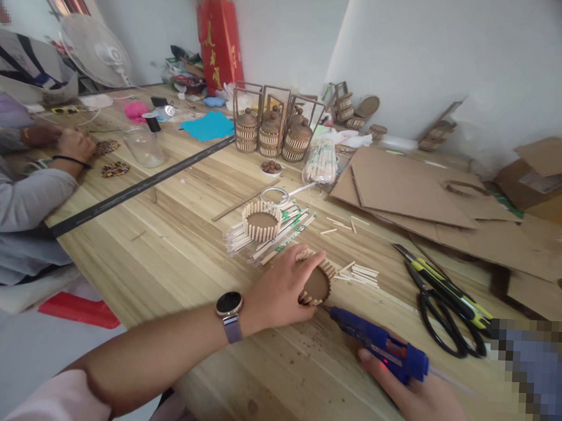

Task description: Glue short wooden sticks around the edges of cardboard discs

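My left hand (284, 291), with a watch on its wrist, is closed round a small round basket (315, 285) with short sticks standing along its rim. In my right hand (408, 390) is a blue glue gun (380, 348) with a small red light, its tip close to the basket's lower edge. Cut sticks (364, 274) lie just right of the basket. Behind my left hand a second ring of upright sticks (262, 222) stands on wrapped sticks (287, 226).
Black scissors (439, 317) and a yellow-black cutter (445, 286) lie at the right, before cardboard sheets (416, 191). Lidded baskets (271, 135) and a bowl of brown beads (271, 168) stand behind. Another person's hands (74, 145) hold beads at the left.
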The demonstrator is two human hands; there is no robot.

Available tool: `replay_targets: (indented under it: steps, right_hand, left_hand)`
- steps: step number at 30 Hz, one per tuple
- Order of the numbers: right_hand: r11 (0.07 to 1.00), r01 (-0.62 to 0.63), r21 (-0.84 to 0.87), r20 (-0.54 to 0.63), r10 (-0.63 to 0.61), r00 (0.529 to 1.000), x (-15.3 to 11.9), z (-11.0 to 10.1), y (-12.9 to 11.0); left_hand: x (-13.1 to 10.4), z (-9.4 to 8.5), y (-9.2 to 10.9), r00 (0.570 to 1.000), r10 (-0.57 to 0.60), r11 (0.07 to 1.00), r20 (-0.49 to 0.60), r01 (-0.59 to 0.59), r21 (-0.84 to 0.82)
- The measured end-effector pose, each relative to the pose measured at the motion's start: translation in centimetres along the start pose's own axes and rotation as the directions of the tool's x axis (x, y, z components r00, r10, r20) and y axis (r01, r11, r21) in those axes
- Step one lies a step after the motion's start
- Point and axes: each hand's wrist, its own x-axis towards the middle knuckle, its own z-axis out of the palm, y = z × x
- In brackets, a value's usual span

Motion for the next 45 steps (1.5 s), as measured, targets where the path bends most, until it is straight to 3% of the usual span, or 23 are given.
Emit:
replay_targets:
  steps: [8, 16, 31, 36, 39, 43, 45]
  right_hand:
    - [0.998, 0.028, 0.06, 0.072, -0.032, 0.997, 0.4, -0.2, 0.7]
    - [0.999, 0.023, 0.026, 0.058, -0.024, 0.998, 0.4, -0.4, 0.1]
    - [0.999, 0.054, 0.0, 0.008, -0.054, 0.999, 0.1, 0.4, 1.6]
    - [0.997, 0.07, 0.02, 0.045, -0.071, 0.996, 0.0, 0.6, 2.0]
    - [0.997, 0.042, 0.061, 0.005, -0.042, 0.999, -0.1, 0.5, 1.7]
    - [0.993, 0.037, 0.114, 0.079, -0.046, 0.996, 0.2, -0.1, 0.3]
    - [0.993, -0.028, 0.112, 0.073, 0.019, 0.997, 0.4, -0.5, -0.6]
  left_hand:
    - [0.0, 0.1, -0.1, 1.0, 0.006, 1.0, -0.007, -0.006, -0.019]
    - [0.0, 0.1, 0.0, 1.0, 0.006, 1.0, 0.003, -0.006, 0.01]
    - [0.1, 0.1, -0.1, 1.0, 0.01, 1.0, 0.004, -0.01, 0.017]
    - [0.0, 0.1, -0.1, 1.0, 0.014, 1.0, 0.008, -0.014, 0.024]
    - [0.0, 0.2, -0.2, 1.0, 0.02, 1.0, 0.004, -0.02, 0.019]
    - [0.0, 0.3, -0.3, 1.0, 0.02, 1.0, 0.0, -0.02, 0.013]
    - [0.1, 0.2, -0.3, 1.0, 0.022, 1.0, 0.007, -0.022, 0.01]
